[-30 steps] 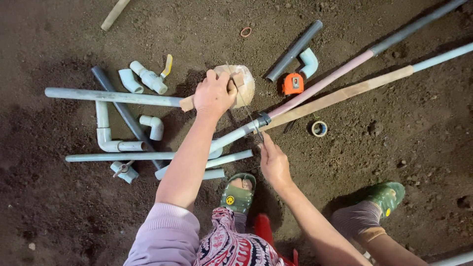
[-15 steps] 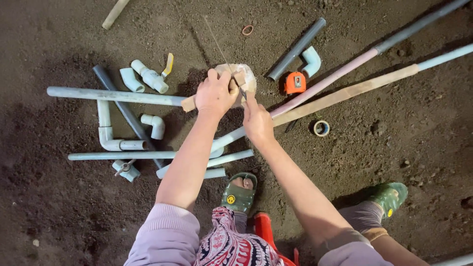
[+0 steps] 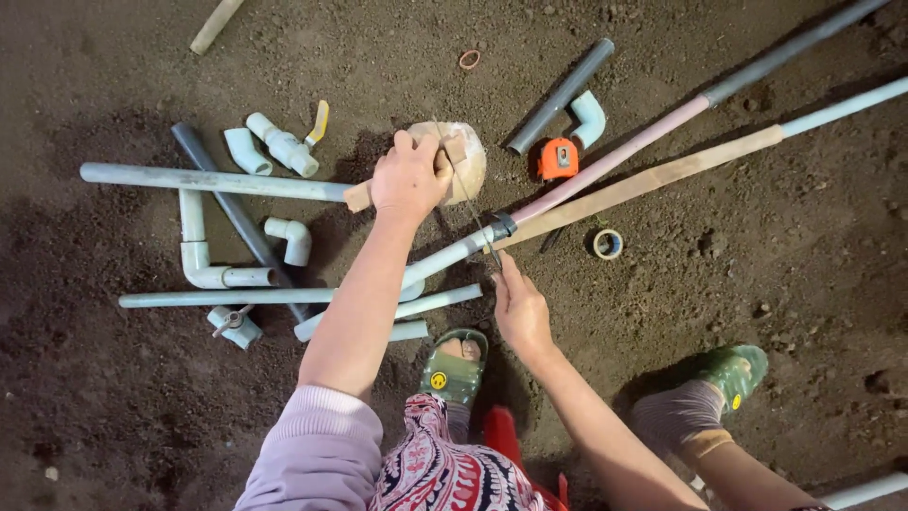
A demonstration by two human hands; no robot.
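Observation:
My left hand [image 3: 409, 175] is closed over the tan-tipped end of a long grey pipe [image 3: 208, 180], pressing it onto a round tan block [image 3: 470, 161] on the soil. Nearer to me, my right hand [image 3: 520, 308] pinches the lower end of a thin saw blade [image 3: 468, 203]. The blade slants up across the block, right beside my left fingers. A light grey pipe with a dark collar [image 3: 454, 254] lies between the two hands.
Pipes, elbows [image 3: 288, 237] and a valve with a yellow handle [image 3: 284, 144] lie at left. An orange tape measure [image 3: 556, 158], a dark pipe [image 3: 560, 95], a tape roll [image 3: 607, 244] and long poles [image 3: 662, 175] lie at right. My green sandals [image 3: 456, 369] stand below.
My right hand pushed the blade forward to the block half a second ago and has now drawn back toward me. My left hand has stayed on the pipe end.

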